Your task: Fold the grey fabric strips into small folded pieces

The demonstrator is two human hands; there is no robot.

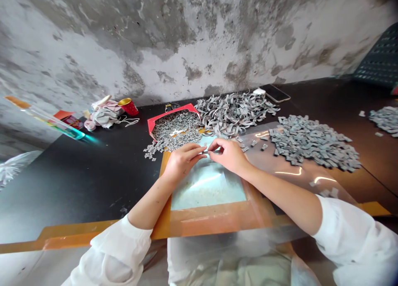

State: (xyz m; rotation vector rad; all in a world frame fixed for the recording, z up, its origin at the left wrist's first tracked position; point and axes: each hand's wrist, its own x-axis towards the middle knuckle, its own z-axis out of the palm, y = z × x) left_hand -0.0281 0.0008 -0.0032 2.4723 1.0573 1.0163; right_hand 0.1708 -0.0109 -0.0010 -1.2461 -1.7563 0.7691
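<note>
So the bench layout goes like this: a long table [77,174] is pushed against a wall [155,37]. Along the back sits a pile of strips [234,113], with a phone [276,93] just behind its right end. Just left of that, an open box [171,113] holds a heap of small bits [175,130]. Off to the right, a bigger heap [314,143] lies on a plastic sheet [311,182], and another heap [387,120] sits at the right edge of the frame. Upper left, a cup [129,106] lies beside a bundle of cloth [104,116]. Bottom center, there's a framed board [211,217] at the table's front edge.

Rough stained plaster wall [199,41], matt black tabletop [77,174], glossy clear plastic sheet [295,182].
</note>
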